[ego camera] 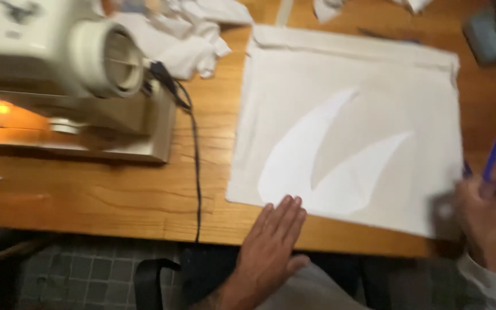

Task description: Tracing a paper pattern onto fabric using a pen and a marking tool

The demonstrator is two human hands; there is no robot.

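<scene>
One cream sewing machine (pixel 70 80) stands at far left, its black cord (pixel 195 149) running over bare wooden table (pixel 87 195). Left hand (pixel 271 241), fingers together, lies flat at the white fabric's (pixel 386 80) near edge beside a curved paper pattern (pixel 317 166). Right hand (pixel 492 221), blurred, pinches a blue pen (pixel 493 156).

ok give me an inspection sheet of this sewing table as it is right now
surface: wooden table, bare near its front edge
job's things: square cream fabric piece lying flat; curved white paper pattern shape on it; blue pen
clutter: crumpled white cloth behind the machine
hands: left hand flat, fingertips at the fabric's near edge; right hand blurred, holding the pen
cables: black cord running from the cream sewing machine over the table's front edge
surroundings: grey tiled floor below
</scene>
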